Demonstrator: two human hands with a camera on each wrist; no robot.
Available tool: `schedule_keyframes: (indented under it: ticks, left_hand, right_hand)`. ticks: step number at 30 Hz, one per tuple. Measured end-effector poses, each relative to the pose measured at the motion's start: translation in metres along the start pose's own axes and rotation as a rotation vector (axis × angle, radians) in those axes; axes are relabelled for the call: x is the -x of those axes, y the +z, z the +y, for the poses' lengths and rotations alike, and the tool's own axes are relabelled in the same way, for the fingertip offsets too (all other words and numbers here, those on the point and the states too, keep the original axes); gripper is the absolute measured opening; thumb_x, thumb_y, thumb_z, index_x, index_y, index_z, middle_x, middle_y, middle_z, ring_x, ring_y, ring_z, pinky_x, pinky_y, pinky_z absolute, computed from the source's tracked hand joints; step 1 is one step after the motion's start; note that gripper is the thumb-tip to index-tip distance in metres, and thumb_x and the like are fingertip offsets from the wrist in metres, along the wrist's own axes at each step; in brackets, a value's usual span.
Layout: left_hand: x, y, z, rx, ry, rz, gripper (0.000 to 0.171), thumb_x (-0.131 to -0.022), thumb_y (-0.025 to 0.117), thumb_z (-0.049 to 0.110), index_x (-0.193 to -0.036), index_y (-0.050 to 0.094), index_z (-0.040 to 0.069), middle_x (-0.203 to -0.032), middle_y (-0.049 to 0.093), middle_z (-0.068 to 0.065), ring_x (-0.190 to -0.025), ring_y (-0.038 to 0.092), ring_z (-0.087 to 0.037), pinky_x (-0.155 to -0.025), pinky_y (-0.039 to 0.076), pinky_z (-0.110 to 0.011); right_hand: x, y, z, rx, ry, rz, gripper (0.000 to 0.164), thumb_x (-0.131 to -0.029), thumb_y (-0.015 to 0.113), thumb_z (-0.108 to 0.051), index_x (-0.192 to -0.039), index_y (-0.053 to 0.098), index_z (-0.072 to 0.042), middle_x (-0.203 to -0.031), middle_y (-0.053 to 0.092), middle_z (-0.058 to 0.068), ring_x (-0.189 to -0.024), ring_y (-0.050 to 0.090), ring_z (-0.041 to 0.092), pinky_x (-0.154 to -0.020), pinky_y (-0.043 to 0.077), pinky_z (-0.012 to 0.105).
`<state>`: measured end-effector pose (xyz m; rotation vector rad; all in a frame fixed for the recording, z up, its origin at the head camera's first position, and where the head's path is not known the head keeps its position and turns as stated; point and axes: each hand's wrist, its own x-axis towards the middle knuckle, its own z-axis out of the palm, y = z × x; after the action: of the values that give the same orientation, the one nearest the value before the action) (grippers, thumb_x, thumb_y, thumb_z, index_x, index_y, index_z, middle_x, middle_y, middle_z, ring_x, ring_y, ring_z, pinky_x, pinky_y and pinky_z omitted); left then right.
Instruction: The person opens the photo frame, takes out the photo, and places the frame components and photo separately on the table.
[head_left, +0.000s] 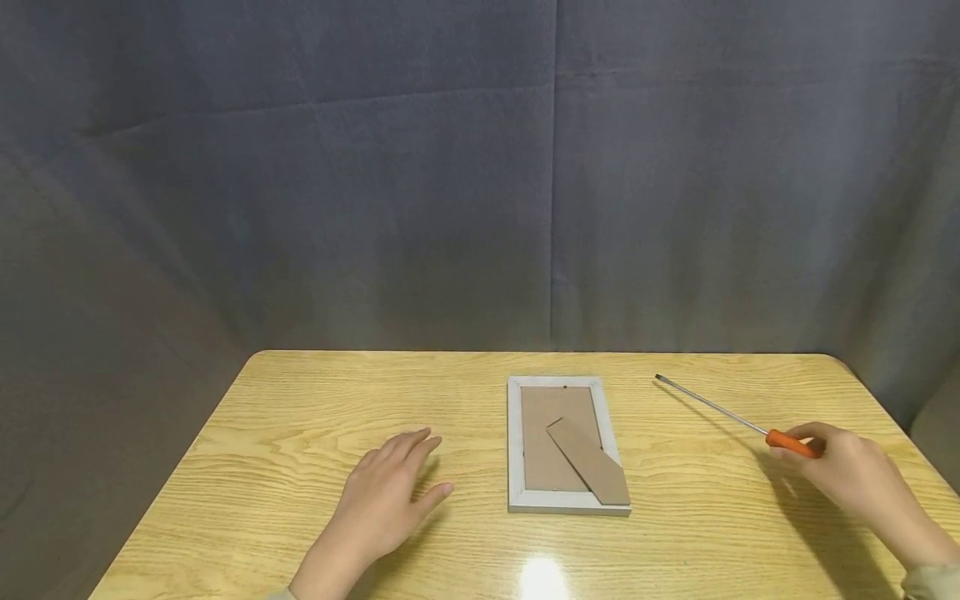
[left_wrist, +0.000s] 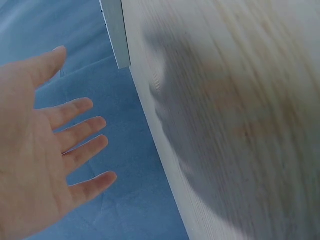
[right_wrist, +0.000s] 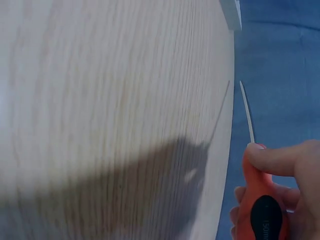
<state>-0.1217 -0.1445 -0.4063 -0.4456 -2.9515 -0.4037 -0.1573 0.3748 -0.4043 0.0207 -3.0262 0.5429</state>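
A flat-blade screwdriver [head_left: 718, 409] with an orange handle is in my right hand [head_left: 851, 467], its long shaft pointing away and to the left above the table. In the right wrist view, thumb and fingers grip the orange handle [right_wrist: 254, 192], which has a black patch. My left hand [head_left: 382, 492] hovers over the table with fingers spread, holding nothing; the left wrist view shows its bare palm [left_wrist: 30, 155]. Between the hands a picture frame [head_left: 515, 442] lies face down, white-rimmed with a brown backing [head_left: 543, 408]. Its brown stand leg [head_left: 596, 471] slants toward the lower right corner.
The wood-grain table [head_left: 300, 433] has rounded far corners. A dark grey-blue curtain [head_left: 412, 208] hangs behind it and along the left side. Light glares on the tabletop near the front, below the picture frame.
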Motion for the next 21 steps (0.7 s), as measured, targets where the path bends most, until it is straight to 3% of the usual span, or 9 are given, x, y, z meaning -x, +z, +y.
schedule_keyframes:
  ticks: [12,21]
  left_hand:
    - [0.001,0.001,0.001,0.010,0.002,-0.013,0.061,-0.086,0.055,0.052,-0.133,0.052,0.014,-0.143,0.051,-0.008,-0.131,0.043,-0.026,-0.104,0.041,-0.059]
    - [0.002,0.003,0.002,0.007,0.010,-0.020,0.061,-0.086,0.055,0.053,-0.133,0.052,0.014,-0.142,0.052,-0.008,-0.130,0.043,-0.026,-0.104,0.041,-0.059]
  right_hand:
    - [-0.010,0.002,0.026,0.000,0.028,-0.039,0.064,-0.084,0.061,-0.049,-0.108,0.060,0.011,-0.075,0.067,0.015,-0.059,0.048,0.016,-0.050,0.034,0.027]
    - [-0.014,0.006,0.032,0.016,0.024,-0.066,0.062,-0.081,0.065,-0.046,-0.104,0.062,0.011,-0.077,0.068,0.020,-0.060,0.050,0.017,-0.050,0.036,0.027]
